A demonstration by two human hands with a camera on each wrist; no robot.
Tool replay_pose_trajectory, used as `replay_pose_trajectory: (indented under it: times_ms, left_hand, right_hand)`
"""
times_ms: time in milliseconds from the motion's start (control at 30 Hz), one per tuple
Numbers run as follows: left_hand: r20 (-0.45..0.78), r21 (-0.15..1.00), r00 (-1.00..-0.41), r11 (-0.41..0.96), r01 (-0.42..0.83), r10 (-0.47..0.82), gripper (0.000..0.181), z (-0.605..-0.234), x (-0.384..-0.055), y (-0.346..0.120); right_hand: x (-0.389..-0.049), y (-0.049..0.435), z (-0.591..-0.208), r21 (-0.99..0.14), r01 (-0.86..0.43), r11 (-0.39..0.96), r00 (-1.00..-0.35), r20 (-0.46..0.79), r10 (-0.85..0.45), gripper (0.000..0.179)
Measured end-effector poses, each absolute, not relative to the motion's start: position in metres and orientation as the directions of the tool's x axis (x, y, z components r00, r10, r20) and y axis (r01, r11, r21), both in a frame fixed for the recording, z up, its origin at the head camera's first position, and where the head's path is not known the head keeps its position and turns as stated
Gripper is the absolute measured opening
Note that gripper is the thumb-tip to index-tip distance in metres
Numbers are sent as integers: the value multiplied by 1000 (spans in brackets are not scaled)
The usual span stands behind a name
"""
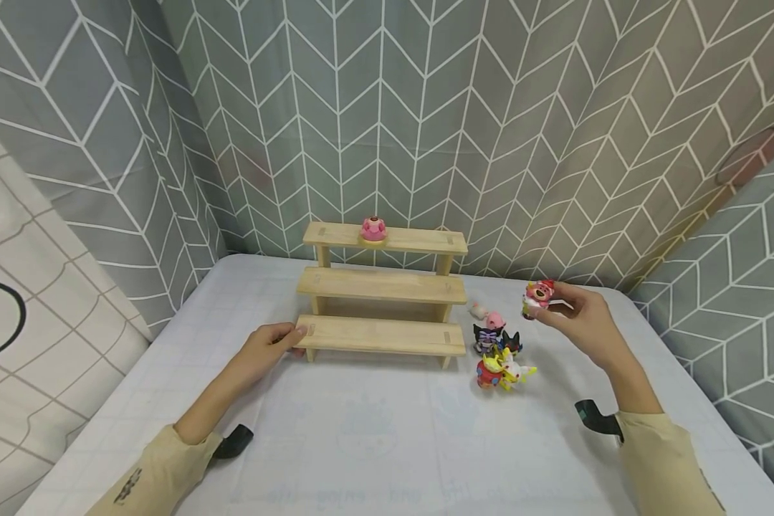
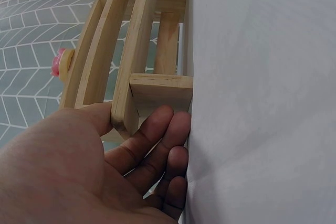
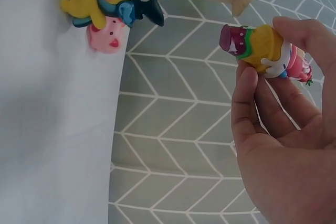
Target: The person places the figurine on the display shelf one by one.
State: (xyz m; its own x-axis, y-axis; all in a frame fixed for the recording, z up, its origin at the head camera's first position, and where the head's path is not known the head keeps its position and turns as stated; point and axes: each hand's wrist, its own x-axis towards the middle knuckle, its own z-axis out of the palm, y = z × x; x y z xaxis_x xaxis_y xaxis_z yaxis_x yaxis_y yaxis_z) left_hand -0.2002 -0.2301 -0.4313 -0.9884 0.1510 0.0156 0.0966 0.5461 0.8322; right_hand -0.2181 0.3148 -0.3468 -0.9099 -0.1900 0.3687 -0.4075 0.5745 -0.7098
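Observation:
A three-tier wooden display stand (image 1: 380, 285) stands at the middle back of the table. My left hand (image 1: 267, 351) grips the left end of its lowest plank, thumb on top and fingers curled beneath, as the left wrist view shows of the plank (image 2: 137, 40). My right hand (image 1: 583, 322) pinches a small toy figurine (image 1: 538, 297) with a pink bear face and red cap, raised to the right of the stand. In the right wrist view the figurine (image 3: 265, 48) lies sideways between thumb and fingertips, its purple base pointing left. A pink figurine (image 1: 373, 229) sits on the top tier.
Several figurines cluster on the table right of the stand, among them a black one (image 1: 486, 340), a red-and-yellow one (image 1: 488, 373), a white-and-yellow one (image 1: 513, 370) and a pink one (image 1: 494, 320). A patterned grey curtain (image 1: 387, 107) hangs behind the white-covered table (image 1: 361, 430).

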Motion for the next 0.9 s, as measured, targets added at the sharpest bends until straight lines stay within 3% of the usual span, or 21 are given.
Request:
replay_pose_trajectory:
  times_ms: [267, 700, 900]
  left_hand:
    - [14, 825, -990, 558, 90, 138, 42, -430, -198, -229]
    - [26, 826, -987, 553, 110, 158, 38, -431, -199, -231]
    - [17, 822, -989, 561, 99, 149, 42, -431, -199, -231]
  right_hand:
    - [-222, 302, -345, -739, -441, 510, -896, 392, -208, 37]
    - [-228, 277, -340, -731, -430, 530, -901, 382, -204, 28]
    - [-230, 261, -337, -760, -452, 468, -892, 393, -222, 38]
